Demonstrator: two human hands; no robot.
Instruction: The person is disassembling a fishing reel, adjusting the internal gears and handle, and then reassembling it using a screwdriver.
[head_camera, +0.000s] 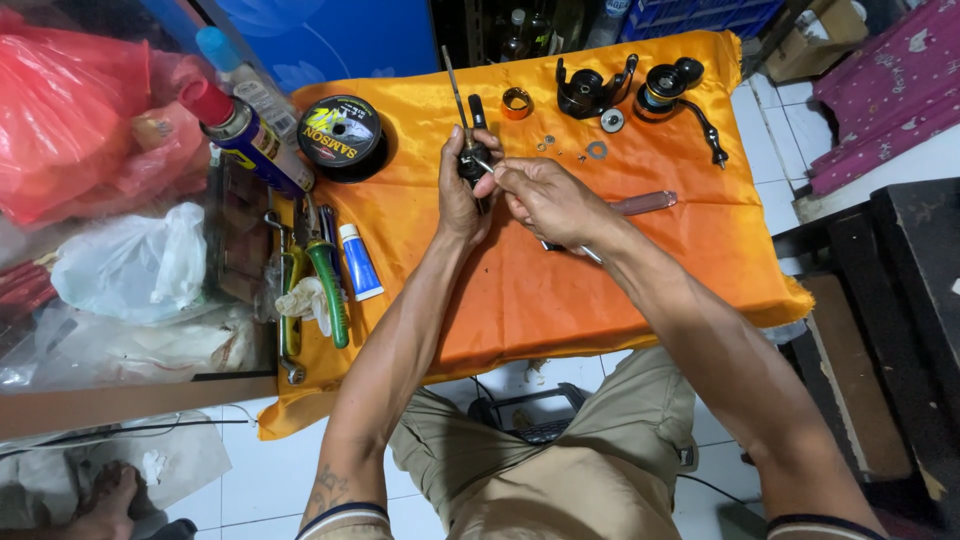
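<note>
Orange cloth (620, 270) covers the small table in front of you, with white floor tiles showing beneath it and your knees tucked under the near edge. From the head camera, your left hand (458, 195) is closed around a small black reel part with a thin shaft (462, 110) that sticks up and away from you, held above the middle of the cloth. Your right hand (545, 198) is just beside it, thumb and forefinger pinched on a tiny metal piece (483, 164) that touches the black part; a slim metal tool (585, 253) shows under that hand, though how you grip it cannot be told. Behind your right hand lies a translucent pinkish handle (645, 203). Along the far edge sit an orange ring (516, 102), a black reel body (590, 90), a spool with a crank handle (672, 88) and a few loose washers (597, 150). To the left you have a spool of fishing line (339, 132), a spray can with a red cap (240, 130), a white and blue tube (358, 262) and green-handled pliers (328, 285). Red and clear plastic bags (90, 150) are piled far left.
</note>
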